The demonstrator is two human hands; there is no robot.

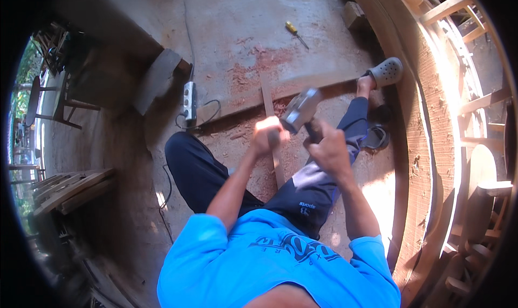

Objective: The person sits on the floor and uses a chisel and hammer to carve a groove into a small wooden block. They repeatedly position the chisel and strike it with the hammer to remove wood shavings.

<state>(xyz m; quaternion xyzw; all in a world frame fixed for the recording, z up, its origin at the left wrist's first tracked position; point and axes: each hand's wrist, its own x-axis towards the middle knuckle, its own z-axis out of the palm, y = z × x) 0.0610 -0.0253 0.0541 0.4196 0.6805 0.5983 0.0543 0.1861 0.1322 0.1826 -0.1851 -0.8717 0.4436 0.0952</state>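
Observation:
My right hand (329,148) is closed round the dark handle of a hammer (304,109). The hammer's broad grey metal head is blurred and hangs just right of my left hand (266,137). That hand is a closed fist over a narrow wooden strip (267,95), and what it grips is too blurred to make out. The strip runs lengthwise between my legs, its far end near a heap of reddish wood shavings (253,70).
A yellow-handled screwdriver (296,34) lies on the pale slab ahead. On the left stands a white power strip (189,100) with a black cable. A thick timber beam (426,162) runs along the right, with wooden chair parts beyond. A loose grey shoe (376,138) sits by my leg.

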